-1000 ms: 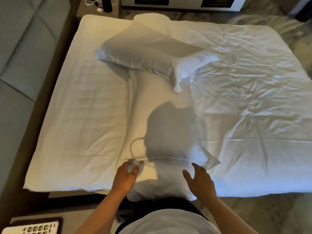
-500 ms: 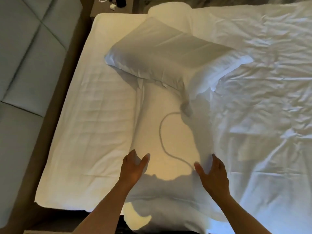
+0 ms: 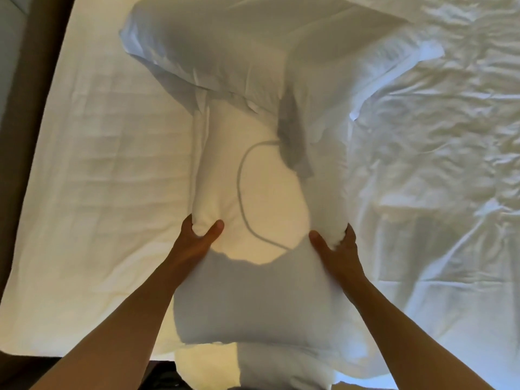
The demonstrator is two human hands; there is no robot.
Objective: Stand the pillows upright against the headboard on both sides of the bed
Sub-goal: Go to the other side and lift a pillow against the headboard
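In the head view, the person's left hand (image 3: 201,237) is closed on the left side edge of a white pillow (image 3: 261,198), thumb on top and fingers wrapped under the bulging edge. The right hand (image 3: 336,244) grips the opposite side edge the same way, thumb pressed into the top face. This near pillow lies lengthwise down the middle of the bed, its near end overhanging the mattress edge toward the person, its far end tucked under a second pillow (image 3: 239,49). That second pillow lies flat and crosswise at the top of the picture, one corner flap reaching right onto the rumpled white sheet (image 3: 436,170). A thin curved shadow line crosses the near pillow's top face.

To the left of the held pillow the smooth fitted sheet (image 3: 107,170) is bare up to the mattress's left edge, beyond which runs a dark brown bed frame strip (image 3: 33,66) and a sliver of grey padded headboard (image 3: 9,46). To the right, the wrinkled sheet lies open out to the frame's border. Neither pillow touches the headboard.
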